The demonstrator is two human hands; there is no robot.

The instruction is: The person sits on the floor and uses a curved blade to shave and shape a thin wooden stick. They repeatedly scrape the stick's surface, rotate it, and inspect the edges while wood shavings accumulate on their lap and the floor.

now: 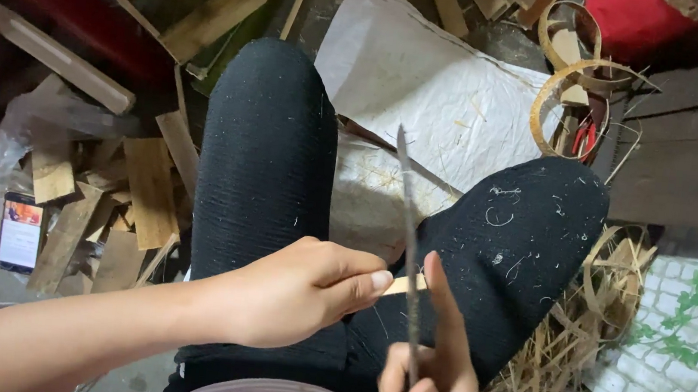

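My left hand (298,290) reaches across my lap and pinches a thin pale bamboo strip (403,285) between thumb and fingers. My right hand (431,377) grips the handle end of a long narrow knife (407,202); its grey blade points up and away, crossing the strip, with my index finger stretched along it. Both hands work above my legs in black trousers (267,153), which are flecked with fine shavings.
A white sheet (430,83) lies on the floor between my knees. Wood offcuts (143,183) and a phone (20,232) lie at left. Coiled bamboo strips (568,89), red-handled cutters (584,139) and straw shavings (574,358) sit at right.
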